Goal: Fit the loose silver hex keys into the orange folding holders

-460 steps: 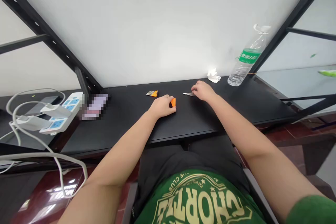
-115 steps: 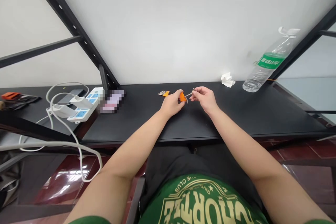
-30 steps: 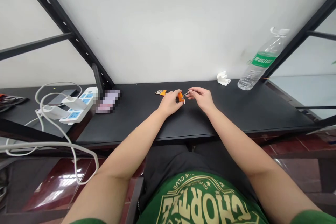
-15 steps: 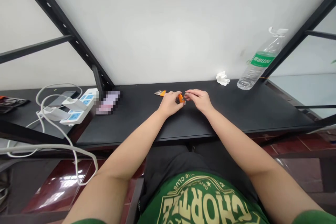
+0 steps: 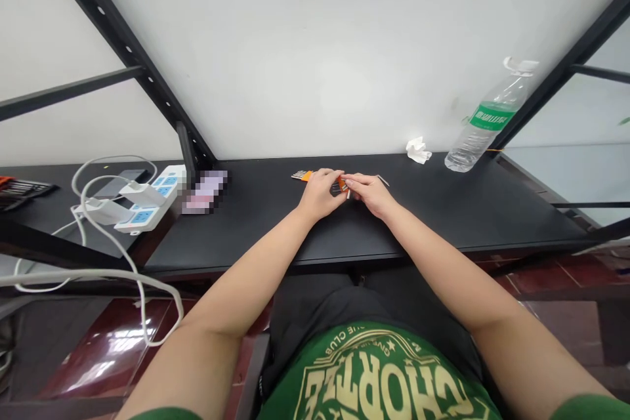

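My left hand [image 5: 319,195] is closed around an orange holder [image 5: 342,184] of thin metal rods, which look like hex keys. My right hand [image 5: 371,193] meets it from the right, thumb and fingers pinched together at the holder's edge. A thin bent metal rod, apparently a hex key [image 5: 383,181], shows just beyond the right hand's knuckles; whether it is held or lies on the table I cannot tell. Behind the left hand, a second orange piece [image 5: 307,176] with several thin metal rods lies on the black table. My fingers hide much of the held holder.
A crumpled white tissue [image 5: 418,150] and a clear bottle with a green label [image 5: 487,119] stand near the wall at right. On the left are a blurred pinkish item [image 5: 205,191], a white power strip [image 5: 147,203] with cables, and a dark tool set [image 5: 22,191].
My right hand has shifted slightly down and closer to the holder. The bent metal rod now shows beyond the right hand, where none was visible before. My left hand keeps its hold.
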Available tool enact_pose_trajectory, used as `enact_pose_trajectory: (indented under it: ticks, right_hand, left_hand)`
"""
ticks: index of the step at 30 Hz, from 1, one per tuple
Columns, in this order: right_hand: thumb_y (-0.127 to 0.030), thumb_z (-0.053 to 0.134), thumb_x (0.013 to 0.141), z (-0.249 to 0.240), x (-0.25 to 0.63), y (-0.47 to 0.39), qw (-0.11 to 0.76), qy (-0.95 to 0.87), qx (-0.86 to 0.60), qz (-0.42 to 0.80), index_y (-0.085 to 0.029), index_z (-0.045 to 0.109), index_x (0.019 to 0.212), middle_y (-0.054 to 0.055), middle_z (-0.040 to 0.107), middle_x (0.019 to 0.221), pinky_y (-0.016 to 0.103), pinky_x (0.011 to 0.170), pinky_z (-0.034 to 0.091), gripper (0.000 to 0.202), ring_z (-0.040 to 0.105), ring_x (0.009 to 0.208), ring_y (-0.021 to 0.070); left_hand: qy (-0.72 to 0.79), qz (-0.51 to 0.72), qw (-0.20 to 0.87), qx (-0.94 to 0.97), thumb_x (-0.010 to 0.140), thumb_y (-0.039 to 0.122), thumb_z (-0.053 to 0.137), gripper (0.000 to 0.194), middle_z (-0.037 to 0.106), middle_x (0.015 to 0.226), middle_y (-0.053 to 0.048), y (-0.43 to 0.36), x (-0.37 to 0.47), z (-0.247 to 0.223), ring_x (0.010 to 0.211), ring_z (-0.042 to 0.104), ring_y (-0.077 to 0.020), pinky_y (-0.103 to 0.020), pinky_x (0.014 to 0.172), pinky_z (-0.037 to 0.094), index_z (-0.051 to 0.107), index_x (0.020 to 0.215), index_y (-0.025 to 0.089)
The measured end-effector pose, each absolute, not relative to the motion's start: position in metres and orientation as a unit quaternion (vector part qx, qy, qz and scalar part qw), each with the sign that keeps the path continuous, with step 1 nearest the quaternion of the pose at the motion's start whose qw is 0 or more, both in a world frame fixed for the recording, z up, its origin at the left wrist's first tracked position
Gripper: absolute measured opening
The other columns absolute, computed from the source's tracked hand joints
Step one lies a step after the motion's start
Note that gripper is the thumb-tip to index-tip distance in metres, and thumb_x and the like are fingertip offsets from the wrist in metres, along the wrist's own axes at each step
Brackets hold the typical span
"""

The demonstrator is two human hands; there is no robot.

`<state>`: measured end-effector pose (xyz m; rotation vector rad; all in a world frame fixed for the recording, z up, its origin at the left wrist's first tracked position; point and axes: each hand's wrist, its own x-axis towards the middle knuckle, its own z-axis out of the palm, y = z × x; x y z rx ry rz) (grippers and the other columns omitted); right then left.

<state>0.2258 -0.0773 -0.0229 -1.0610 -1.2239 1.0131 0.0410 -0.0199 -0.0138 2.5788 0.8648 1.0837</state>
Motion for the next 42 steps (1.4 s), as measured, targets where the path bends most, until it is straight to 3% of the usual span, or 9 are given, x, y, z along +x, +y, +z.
enact_pose_trajectory:
  ticks: [5, 13, 17, 20, 26, 30, 35, 39, 42]
  right_hand:
    - [-0.046, 0.090, 0.069, -0.022, 0.226, -0.077, 0.588, -0.463, -0.437, 0.500, -0.021, 0.083, 0.100, 0.007, 0.078, 0.100, 0.029, 0.066, 0.049, 0.041, 0.066, 0.082, 0.0171]
    - [-0.047, 0.084, 0.074, -0.024, 0.228, -0.075, 0.584, -0.516, -0.453, 0.433, -0.021, 0.080, 0.097, 0.006, 0.075, 0.095, 0.031, 0.067, 0.053, 0.035, 0.066, 0.081, 0.0187]
    - [-0.037, 0.077, 0.082, -0.022, 0.238, -0.078, 0.549, -0.631, -0.430, 0.340, -0.026, 0.078, 0.119, 0.007, 0.071, 0.114, 0.036, 0.083, 0.058, 0.039, 0.068, 0.098, 0.0215]
    - [-0.030, 0.074, 0.084, -0.022, 0.245, -0.081, 0.490, -0.689, -0.431, 0.316, -0.029, 0.071, 0.136, 0.008, 0.067, 0.126, 0.036, 0.083, 0.059, 0.052, 0.069, 0.099, 0.0208]
    - [-0.037, 0.082, 0.080, -0.027, 0.246, -0.078, 0.491, -0.665, -0.446, 0.344, -0.024, 0.079, 0.121, 0.006, 0.074, 0.107, 0.040, 0.088, 0.059, 0.044, 0.070, 0.091, 0.0214]
    - [-0.037, 0.085, 0.077, -0.026, 0.243, -0.079, 0.492, -0.648, -0.441, 0.380, -0.023, 0.079, 0.119, 0.007, 0.076, 0.111, 0.040, 0.094, 0.059, 0.044, 0.071, 0.097, 0.0225]
    - [-0.039, 0.085, 0.079, -0.021, 0.244, -0.082, 0.468, -0.638, -0.419, 0.445, -0.025, 0.075, 0.130, 0.007, 0.075, 0.118, 0.039, 0.087, 0.062, 0.054, 0.071, 0.087, 0.0198]
    - [-0.041, 0.083, 0.081, -0.024, 0.243, -0.078, 0.490, -0.618, -0.416, 0.453, -0.023, 0.079, 0.122, 0.005, 0.076, 0.103, 0.036, 0.076, 0.061, 0.045, 0.069, 0.078, 0.0175]
    - [-0.040, 0.083, 0.080, -0.027, 0.239, -0.077, 0.495, -0.626, -0.417, 0.435, -0.025, 0.080, 0.119, 0.005, 0.074, 0.104, 0.035, 0.075, 0.060, 0.041, 0.068, 0.075, 0.0161]
  left_hand:
    - [0.278, 0.354, 0.116, 0.886, 0.087, 0.027, 0.073, 0.045, 0.075, 0.125, -0.009, -0.019, 0.044, -0.015, 0.120, 0.069, -0.0275, -0.046, 0.111, 0.049, 0.065, 0.131, 0.022]
    - [0.285, 0.351, 0.127, 0.883, 0.085, 0.025, 0.073, 0.048, 0.077, 0.117, -0.008, -0.018, 0.044, -0.017, 0.108, 0.072, -0.0267, -0.044, 0.101, 0.055, 0.064, 0.132, 0.020]
    - [0.280, 0.367, 0.185, 0.867, 0.086, 0.026, 0.071, 0.045, 0.077, 0.117, -0.005, -0.018, 0.041, -0.016, 0.105, 0.073, -0.0235, -0.039, 0.097, 0.058, 0.064, 0.131, 0.023]
    - [0.254, 0.357, 0.229, 0.869, 0.086, 0.025, 0.069, 0.040, 0.077, 0.115, -0.003, -0.017, 0.039, -0.015, 0.101, 0.074, -0.0208, -0.036, 0.095, 0.060, 0.065, 0.127, 0.023]
    - [0.243, 0.343, 0.223, 0.880, 0.081, 0.021, 0.071, 0.045, 0.076, 0.119, -0.006, -0.015, 0.041, -0.017, 0.107, 0.073, -0.0239, -0.038, 0.100, 0.058, 0.065, 0.126, 0.020]
    - [0.239, 0.344, 0.213, 0.883, 0.083, 0.026, 0.073, 0.037, 0.076, 0.110, -0.005, -0.018, 0.040, -0.014, 0.101, 0.073, -0.0229, -0.036, 0.093, 0.058, 0.067, 0.119, 0.021]
    - [0.243, 0.354, 0.236, 0.872, 0.084, 0.030, 0.075, 0.036, 0.077, 0.110, -0.003, -0.020, 0.040, -0.010, 0.098, 0.074, -0.0214, -0.035, 0.093, 0.058, 0.067, 0.118, 0.022]
    - [0.233, 0.347, 0.230, 0.879, 0.085, 0.027, 0.071, 0.036, 0.077, 0.108, -0.003, -0.019, 0.041, -0.011, 0.095, 0.073, -0.0204, -0.035, 0.092, 0.058, 0.067, 0.120, 0.022]
    - [0.234, 0.349, 0.203, 0.884, 0.085, 0.029, 0.072, 0.037, 0.077, 0.110, -0.005, -0.017, 0.040, -0.013, 0.099, 0.072, -0.0224, -0.037, 0.094, 0.057, 0.067, 0.121, 0.020]
